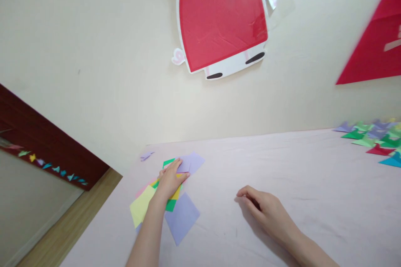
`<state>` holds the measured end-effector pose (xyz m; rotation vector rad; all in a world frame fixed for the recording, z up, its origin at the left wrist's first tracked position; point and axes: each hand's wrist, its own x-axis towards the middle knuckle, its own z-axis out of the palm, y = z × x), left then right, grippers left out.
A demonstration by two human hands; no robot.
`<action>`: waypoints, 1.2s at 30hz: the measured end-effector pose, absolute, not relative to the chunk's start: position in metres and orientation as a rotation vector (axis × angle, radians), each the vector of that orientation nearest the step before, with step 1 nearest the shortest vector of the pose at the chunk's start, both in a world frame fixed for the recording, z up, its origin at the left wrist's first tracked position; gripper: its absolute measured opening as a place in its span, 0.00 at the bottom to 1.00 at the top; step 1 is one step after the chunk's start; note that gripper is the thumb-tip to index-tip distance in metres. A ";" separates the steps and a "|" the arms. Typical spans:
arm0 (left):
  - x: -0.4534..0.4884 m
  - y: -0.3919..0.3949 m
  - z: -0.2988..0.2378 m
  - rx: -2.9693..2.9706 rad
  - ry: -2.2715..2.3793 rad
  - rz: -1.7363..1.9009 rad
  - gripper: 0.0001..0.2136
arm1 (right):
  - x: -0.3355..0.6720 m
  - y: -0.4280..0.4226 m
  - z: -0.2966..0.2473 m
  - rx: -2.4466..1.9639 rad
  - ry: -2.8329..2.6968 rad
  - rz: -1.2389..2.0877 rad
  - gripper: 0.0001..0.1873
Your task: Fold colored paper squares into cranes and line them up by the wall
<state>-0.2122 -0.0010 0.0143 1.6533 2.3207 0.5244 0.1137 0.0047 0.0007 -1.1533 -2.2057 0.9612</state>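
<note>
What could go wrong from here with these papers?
The paper sheets overlap under the left hand, so lifting one might drag others along. The left forearm passes over the pale yellow sheet and could nudge it. On the right, the folded paper pieces sit crowded together; a wide sweep of the right hand might scatter them.

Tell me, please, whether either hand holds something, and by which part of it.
The left hand has its thumb and fingers at a small purple paper's edges; whether it grips cannot be told. The right hand, loosely curled, shows nothing held.
</note>
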 end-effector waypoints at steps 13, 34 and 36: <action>-0.278 0.003 0.008 1.545 2.534 0.512 0.19 | 0.114 0.005 0.002 -1.134 -2.172 1.000 0.16; -0.286 0.026 0.035 1.243 2.441 0.213 0.16 | 0.115 0.005 0.005 -1.159 -2.175 1.034 0.16; -0.285 0.026 0.037 1.233 2.444 0.180 0.17 | 0.115 0.004 0.005 -1.161 -2.177 1.032 0.16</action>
